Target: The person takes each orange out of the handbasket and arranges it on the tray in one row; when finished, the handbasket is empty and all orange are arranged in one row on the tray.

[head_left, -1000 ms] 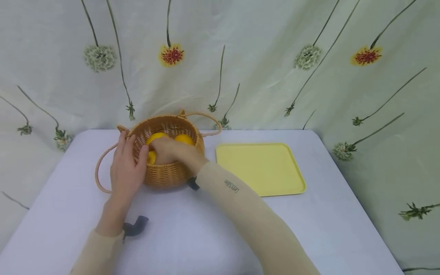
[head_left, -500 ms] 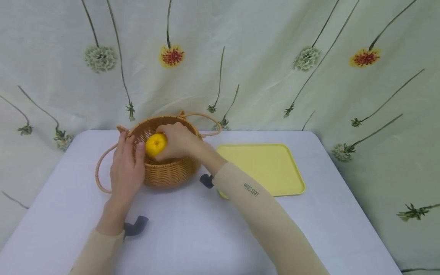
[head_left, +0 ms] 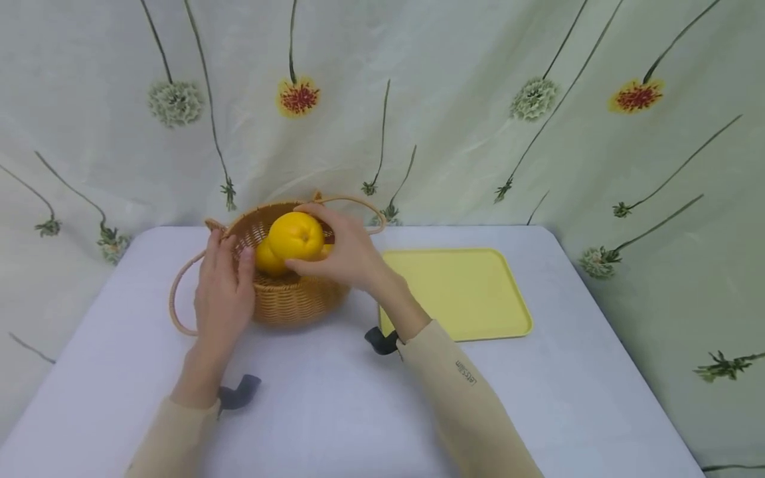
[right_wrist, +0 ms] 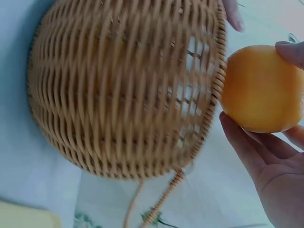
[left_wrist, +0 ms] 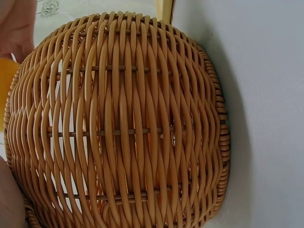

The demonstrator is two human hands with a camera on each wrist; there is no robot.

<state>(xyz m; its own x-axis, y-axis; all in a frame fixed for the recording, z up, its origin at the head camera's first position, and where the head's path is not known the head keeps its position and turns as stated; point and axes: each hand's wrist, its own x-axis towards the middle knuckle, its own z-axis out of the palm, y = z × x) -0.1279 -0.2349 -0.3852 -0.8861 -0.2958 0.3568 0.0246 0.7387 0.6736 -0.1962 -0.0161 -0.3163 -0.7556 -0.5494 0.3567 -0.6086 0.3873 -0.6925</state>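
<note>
My right hand (head_left: 352,255) grips an orange (head_left: 295,236) between thumb and fingers, over the mouth of a round wicker basket (head_left: 289,307). In the right wrist view the orange (right_wrist: 261,88) shows at the basket's rim, with fingertips on opposite sides of it. Another yellow-orange fruit (head_left: 269,262) lies inside, partly hidden behind the held one, and a sliver of one more shows by the right hand. My left hand (head_left: 222,292) rests against the basket's left rim, fingers fairly straight. Woven wall (left_wrist: 128,118) fills most of the left wrist view.
A shallow yellow tray (head_left: 454,292) lies right of the basket on the white table (head_left: 335,411). Looped handles stick out from the basket, one (head_left: 179,292) to the left and one at the back right. A flower-printed cloth (head_left: 454,133) hangs behind.
The right hand, deep in the basket a second ago, has lifted an orange up to rim height and drawn back slightly to the right. The left hand stays at the rim.
</note>
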